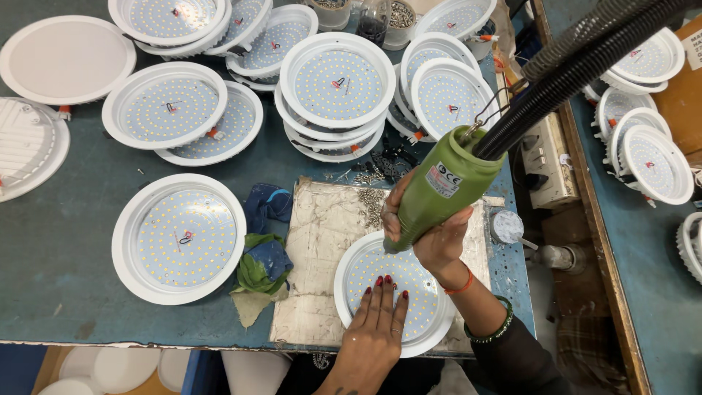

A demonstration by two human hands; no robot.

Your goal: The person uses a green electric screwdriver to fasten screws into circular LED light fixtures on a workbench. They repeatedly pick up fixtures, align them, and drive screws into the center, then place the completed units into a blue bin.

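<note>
while the blue table [66, 249] carries many lamp discs, one lamp [395, 292] lies at its near edge on a grey board [322, 241]. right hand [431, 227] is wrapped tight round a green driver [442, 186], its long axis slanting down-left, tip just above the lamp's far rim. left hand [376, 318] lies flat and open on the lamp, nearer of the two.

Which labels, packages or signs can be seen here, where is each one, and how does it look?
Sticker: on the green power tool that the right hand grips; a white rectangle with dark print and a red patch.
Cardboard box: right edge, brown, bearing dark print, partly cut off.
No screens.
</note>
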